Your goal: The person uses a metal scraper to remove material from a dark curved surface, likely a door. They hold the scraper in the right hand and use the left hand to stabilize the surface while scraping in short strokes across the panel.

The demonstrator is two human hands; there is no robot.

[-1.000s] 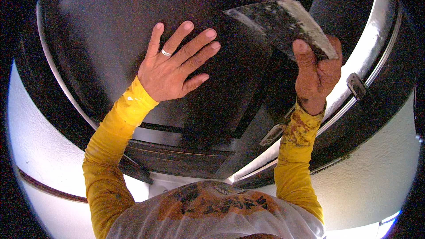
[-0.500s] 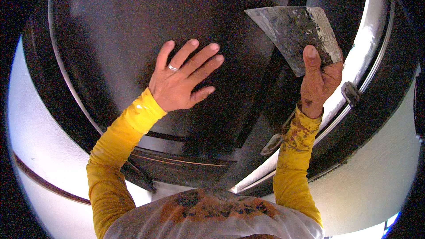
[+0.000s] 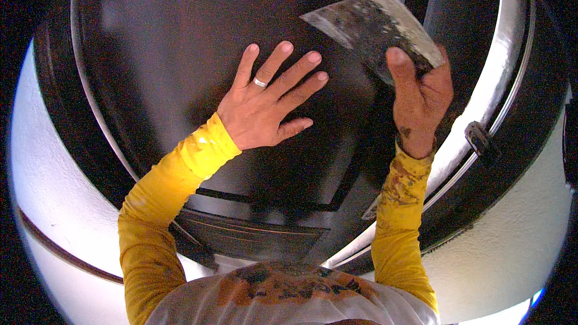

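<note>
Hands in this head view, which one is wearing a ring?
The left hand, spread open over the dark panel, wears a silver ring. The right hand, gripping the scraper, shows none.

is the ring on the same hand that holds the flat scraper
No, the ring is on the left hand, which is spread open, while the right hand holds the scraper.

A rough-textured white wall fills the lower left, crossed by a narrow dark-brown strip. At right, a dark-brown door frame borders a pale, rough-plastered wall, brightly lit in places.
</note>
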